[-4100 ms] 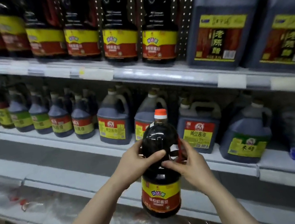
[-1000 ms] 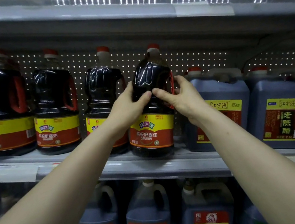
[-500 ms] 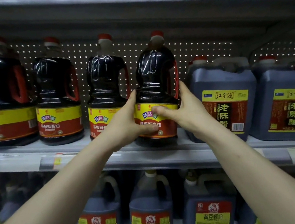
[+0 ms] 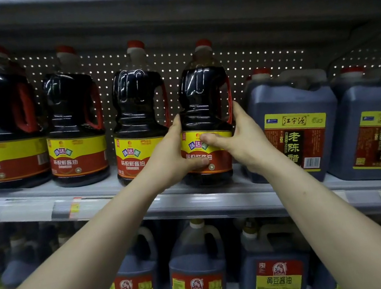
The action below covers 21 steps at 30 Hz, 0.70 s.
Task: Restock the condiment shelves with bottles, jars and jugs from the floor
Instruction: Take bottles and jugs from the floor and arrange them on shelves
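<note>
From the head camera I see the left hand [image 4: 171,158] and right hand [image 4: 242,142] both curled round the labelled belly of the soy sauce bottle [image 4: 204,96], which stands upright on the upper shelf [image 4: 194,202] between a matching bottle [image 4: 139,117] and a vinegar jug [image 4: 293,126].

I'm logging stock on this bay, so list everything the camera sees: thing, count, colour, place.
held soy sauce bottle: one; dark, red cap, yellow-red label; right end of its row on the upper shelf
other soy sauce bottles: three whole, part of another at the left edge; same colours; to its left
vinegar jugs: at least two; dark bluish, yellow-red labels; to its right
lower jugs: three clear, others blurred; bluish, red-yellow labels; shelf below
upper shelf: one; grey; across the middle
pegboard: one; grey, pale-dotted; behind the bottles
left hand, right hand: grip the held bottle's lower body, one on each side
</note>
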Tool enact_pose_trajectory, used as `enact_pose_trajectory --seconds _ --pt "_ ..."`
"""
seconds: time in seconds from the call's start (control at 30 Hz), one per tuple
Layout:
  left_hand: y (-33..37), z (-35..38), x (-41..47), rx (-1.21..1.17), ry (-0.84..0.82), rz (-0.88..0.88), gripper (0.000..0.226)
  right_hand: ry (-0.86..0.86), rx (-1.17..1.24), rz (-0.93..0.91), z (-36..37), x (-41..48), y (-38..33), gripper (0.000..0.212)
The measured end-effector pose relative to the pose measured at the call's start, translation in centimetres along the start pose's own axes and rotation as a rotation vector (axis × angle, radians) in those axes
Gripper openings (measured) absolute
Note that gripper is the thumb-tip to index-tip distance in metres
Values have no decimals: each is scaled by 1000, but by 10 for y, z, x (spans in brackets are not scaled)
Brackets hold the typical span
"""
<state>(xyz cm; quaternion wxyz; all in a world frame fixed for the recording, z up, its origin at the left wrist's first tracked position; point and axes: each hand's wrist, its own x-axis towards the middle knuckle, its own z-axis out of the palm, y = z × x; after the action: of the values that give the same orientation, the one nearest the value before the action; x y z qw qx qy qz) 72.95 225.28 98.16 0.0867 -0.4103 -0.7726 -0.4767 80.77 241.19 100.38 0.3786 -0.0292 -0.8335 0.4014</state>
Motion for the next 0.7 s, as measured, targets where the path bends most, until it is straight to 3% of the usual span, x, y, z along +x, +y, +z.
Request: enact_pose_trajectory --seconds 0.23,0.7 --pt "-7 16 3 87 45 58 122 10 -113 -26 3 -2 8 107" --pt "-15 20 13 -32 -25 -2 120 12 -159 16 5 -1 10 110"
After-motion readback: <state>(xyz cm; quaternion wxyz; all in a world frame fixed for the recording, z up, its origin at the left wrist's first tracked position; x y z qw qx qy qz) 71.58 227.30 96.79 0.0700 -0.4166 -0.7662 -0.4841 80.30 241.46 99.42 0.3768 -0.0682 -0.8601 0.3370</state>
